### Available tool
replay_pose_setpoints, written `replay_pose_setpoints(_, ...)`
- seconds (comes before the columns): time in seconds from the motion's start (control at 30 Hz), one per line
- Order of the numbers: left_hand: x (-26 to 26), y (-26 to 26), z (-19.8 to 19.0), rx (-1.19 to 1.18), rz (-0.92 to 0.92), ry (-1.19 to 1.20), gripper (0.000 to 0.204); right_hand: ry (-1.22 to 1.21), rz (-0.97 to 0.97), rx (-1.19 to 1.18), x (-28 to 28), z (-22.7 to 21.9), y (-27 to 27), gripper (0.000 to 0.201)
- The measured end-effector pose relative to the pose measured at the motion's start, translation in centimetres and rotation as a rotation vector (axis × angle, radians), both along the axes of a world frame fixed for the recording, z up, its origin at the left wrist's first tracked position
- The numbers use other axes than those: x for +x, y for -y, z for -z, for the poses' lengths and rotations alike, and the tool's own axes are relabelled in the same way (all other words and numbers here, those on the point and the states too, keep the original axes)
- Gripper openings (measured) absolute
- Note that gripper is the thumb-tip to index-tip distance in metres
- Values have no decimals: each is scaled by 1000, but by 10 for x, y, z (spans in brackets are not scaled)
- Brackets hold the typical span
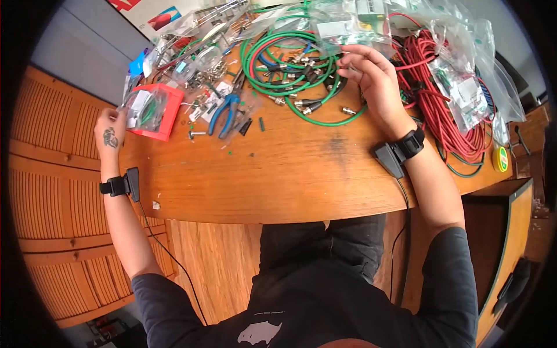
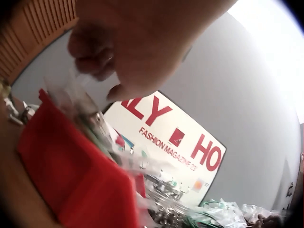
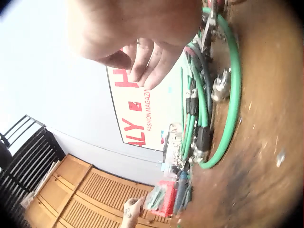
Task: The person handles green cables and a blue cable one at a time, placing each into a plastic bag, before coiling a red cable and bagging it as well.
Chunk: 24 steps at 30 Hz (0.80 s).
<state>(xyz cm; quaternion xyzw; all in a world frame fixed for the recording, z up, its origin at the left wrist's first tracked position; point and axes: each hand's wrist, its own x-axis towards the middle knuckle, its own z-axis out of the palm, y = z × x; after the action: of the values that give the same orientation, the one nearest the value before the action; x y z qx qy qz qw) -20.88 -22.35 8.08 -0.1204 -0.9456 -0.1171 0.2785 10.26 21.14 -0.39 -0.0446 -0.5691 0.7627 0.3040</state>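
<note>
At the left of the table, my left hand has its fingers curled at the edge of a clear plastic bag, pinching it. A white label and green pieces show inside the bag, which lies over a red plastic bin. In the left wrist view, the bag rises from the red bin right under the curled fingers. My right hand hovers by a coil of green cable with metal connectors, fingers loosely bent and holding nothing. The right wrist view shows the green cable beneath that hand.
Blue-handled pliers lie near the middle, with small scraps around them. A red cable bundle and clear bags fill the right side. A small yellow tin stands near the right edge. Loose metal parts crowd the back left.
</note>
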Motion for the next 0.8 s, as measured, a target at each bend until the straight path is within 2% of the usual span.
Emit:
replay_pose_setpoints(0.03, 12, -11, 3, -113, 12, -38, 39, 33, 99, 63, -1, 0, 0, 26)
replay_pose_setpoints(0.07, 25, -24, 5, -225, 24, -80, 36, 34, 105, 67, -1, 0, -2, 26)
replay_pose_setpoints(0.1, 44, -44, -1, -150, 67, -156, 28, 93, 171, 181, -1, 0, -5, 25)
replay_pose_setpoints(0.17, 66, -74, 1, -21, 282, -141, 23, 200, 295, 423, -4, 9, -8, 21)
replay_pose_setpoints(0.2, 87, -97, 3, 110, 432, 28, 20, 201, 293, 427, -5, 12, -7, 21)
replay_pose_setpoints(0.23, 97, -116, 11, 140, 589, 153, 20, 237, 296, 531, -6, 13, -4, 20)
replay_pose_setpoints(0.27, 113, -139, 11, 97, 575, 409, 20, 272, 301, 636, -6, 13, -1, 20)
replay_pose_setpoints(0.3, 129, -159, 14, 80, 700, 477, 21, 386, 297, 713, -3, 8, 1, 21)
replay_pose_setpoints(0.37, 131, -194, 43, 30, 895, 259, 23, 430, 323, 837, -3, 8, 2, 23)
replay_pose_setpoints(0.4, 140, -210, 43, 60, 836, 317, 25, 490, 300, 881, 0, 4, 6, 23)
replay_pose_setpoints(0.47, 146, -225, 48, -70, 694, 445, 27, 464, 312, 1041, 1, 7, 5, 25)
replay_pose_setpoints(0.57, 147, -232, 60, 5, 601, 450, 26, 574, 319, 1076, 3, 0, 14, 22)
replay_pose_setpoints(0.6, 147, -231, 64, -1, 603, 447, 26, 615, 324, 1120, 3, 0, 15, 21)
replay_pose_setpoints(0.7, 140, -228, 76, 205, 648, 488, 23, 634, 309, 1109, 2, -1, 15, 19)
replay_pose_setpoints(0.77, 137, -227, 81, 234, 661, 476, 22, 644, 289, 1104, 2, 1, 14, 18)
replay_pose_setpoints(0.8, 139, -227, 78, 264, 674, 463, 22, 558, 289, 1037, 2, 3, 13, 16)
